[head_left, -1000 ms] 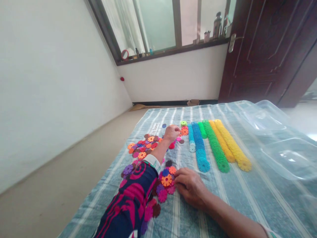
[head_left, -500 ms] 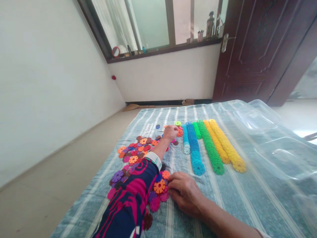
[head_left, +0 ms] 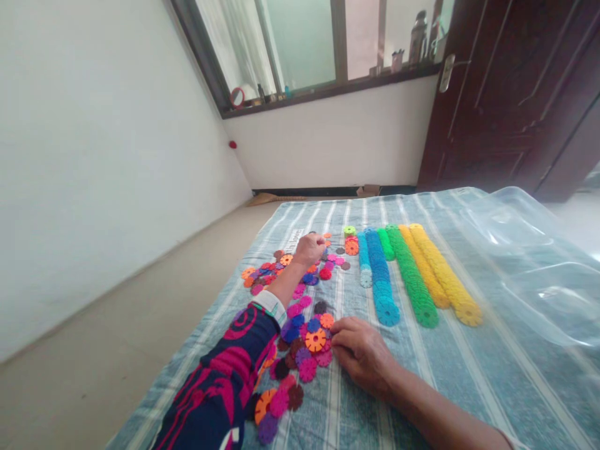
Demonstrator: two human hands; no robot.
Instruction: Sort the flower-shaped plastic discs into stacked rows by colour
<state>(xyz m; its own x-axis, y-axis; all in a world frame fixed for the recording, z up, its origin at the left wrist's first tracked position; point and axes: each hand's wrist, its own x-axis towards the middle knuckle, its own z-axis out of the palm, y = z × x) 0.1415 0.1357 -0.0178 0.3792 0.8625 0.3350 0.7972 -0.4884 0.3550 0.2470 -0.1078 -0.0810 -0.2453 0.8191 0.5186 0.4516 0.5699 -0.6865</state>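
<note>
White walls (head_left: pixel 94 156) and a dark red door (head_left: pixel 492 125) stand around a big striped cloth (head_left: pixel 469 375). On its right side sit two clear boxes, the far box (head_left: pixel 520 222) and the near box (head_left: pixel 553 300). You can see the cloth right through them. On the window sill, a small cup (head_left: pixel 397 61) has thin things poking out, too tiny to name.

Lots of round discs with little cuts lie on the cloth. Some make neat rows: two yellow rows (head_left: pixel 445 272), a green row (head_left: pixel 412 275), a short bright green row (head_left: pixel 385 244), a blue row (head_left: pixel 380 269) and a light blue row (head_left: pixel 364 259). Left of the rows are two messy heaps of mixed colors, the far heap (head_left: pixel 285 259) and the near heap (head_left: pixel 315 340).

The left hand (head_left: pixel 310 249) is over the far heap, fingers curled in. The right hand (head_left: pixel 363 350) is at the right edge of the near heap, fingers bent close together. I cannot tell if either one has a disc.

Bare cloth lies between the yellow rows and the near box, and lots more in front. The cloth's left edge drops off beside the left sleeve (head_left: pixel 220 381), with floor (head_left: pixel 140 312) past it.
</note>
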